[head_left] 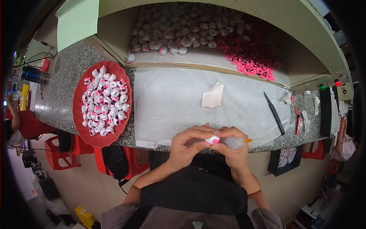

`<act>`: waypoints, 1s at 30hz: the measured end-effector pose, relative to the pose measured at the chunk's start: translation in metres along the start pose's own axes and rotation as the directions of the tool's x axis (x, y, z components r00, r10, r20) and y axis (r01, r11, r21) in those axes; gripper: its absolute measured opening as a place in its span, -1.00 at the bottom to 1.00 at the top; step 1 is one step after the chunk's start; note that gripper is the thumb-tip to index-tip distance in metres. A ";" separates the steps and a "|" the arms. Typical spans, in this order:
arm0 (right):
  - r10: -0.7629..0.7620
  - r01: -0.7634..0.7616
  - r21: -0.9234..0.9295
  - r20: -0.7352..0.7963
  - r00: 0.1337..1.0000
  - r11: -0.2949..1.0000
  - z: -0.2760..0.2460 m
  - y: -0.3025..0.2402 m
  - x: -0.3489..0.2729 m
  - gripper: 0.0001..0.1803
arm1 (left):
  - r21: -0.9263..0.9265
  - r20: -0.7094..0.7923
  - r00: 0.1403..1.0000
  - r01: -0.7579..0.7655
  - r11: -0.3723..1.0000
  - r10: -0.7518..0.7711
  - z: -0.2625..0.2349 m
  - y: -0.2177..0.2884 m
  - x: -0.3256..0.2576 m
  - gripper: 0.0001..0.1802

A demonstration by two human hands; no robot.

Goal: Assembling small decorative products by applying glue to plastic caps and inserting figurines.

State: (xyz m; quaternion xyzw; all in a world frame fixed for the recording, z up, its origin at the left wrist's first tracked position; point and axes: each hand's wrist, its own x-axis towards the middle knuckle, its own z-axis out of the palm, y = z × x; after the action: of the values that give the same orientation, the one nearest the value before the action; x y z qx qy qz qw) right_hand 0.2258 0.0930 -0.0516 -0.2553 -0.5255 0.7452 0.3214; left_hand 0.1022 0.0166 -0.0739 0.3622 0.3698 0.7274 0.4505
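Observation:
My left hand point(187, 144) and my right hand point(233, 147) meet at the front edge of the counter, just over a white sheet point(171, 103). Between the fingertips sits a small white and pink piece point(212, 140), pinched mainly by the left hand. A translucent squeeze bottle with an orange tip point(235, 142) lies in my right hand, its tip pointing right. A red oval tray point(102, 102) full of similar white and pink pieces stands to the left.
A folded white cloth point(212, 95) lies on the sheet. A black knife point(275, 113) and a red pen point(297, 121) lie at the right. The shelf behind holds a heap of white pieces point(179, 32) and pink parts point(249, 57). Red stools point(57, 152) stand below.

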 end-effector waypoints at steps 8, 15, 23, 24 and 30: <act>0.028 -0.030 -0.037 -0.052 0.998 0.999 -0.001 0.000 0.000 -0.75 | 0.082 0.028 0.997 0.063 0.995 -0.065 -0.001 0.006 0.002 -0.73; 0.098 -0.098 0.001 -0.028 0.995 0.995 0.001 -0.003 -0.002 -0.76 | 0.016 -0.073 0.995 0.066 0.998 -0.065 0.003 0.002 -0.007 -0.72; 0.078 -0.076 0.039 -0.048 0.996 0.996 0.004 0.000 -0.001 -0.76 | -0.024 -0.066 0.994 0.089 0.996 -0.090 0.003 -0.001 -0.007 -0.72; 0.095 -0.092 0.044 -0.062 0.994 0.995 0.004 -0.001 -0.001 -0.76 | -0.070 -0.089 0.988 0.122 0.990 -0.128 0.003 -0.002 -0.007 -0.72; 0.075 -0.075 -0.020 -0.003 0.997 0.997 0.003 0.001 0.000 -0.77 | -0.123 -0.034 0.999 0.027 0.992 -0.031 -0.005 -0.008 -0.005 -0.73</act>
State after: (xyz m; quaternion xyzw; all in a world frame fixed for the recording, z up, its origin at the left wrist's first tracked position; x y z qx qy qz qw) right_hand 0.2234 0.0907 -0.0517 -0.2787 -0.5230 0.7510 0.2912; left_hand 0.1032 0.0139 -0.0841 0.3155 0.3379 0.7484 0.4756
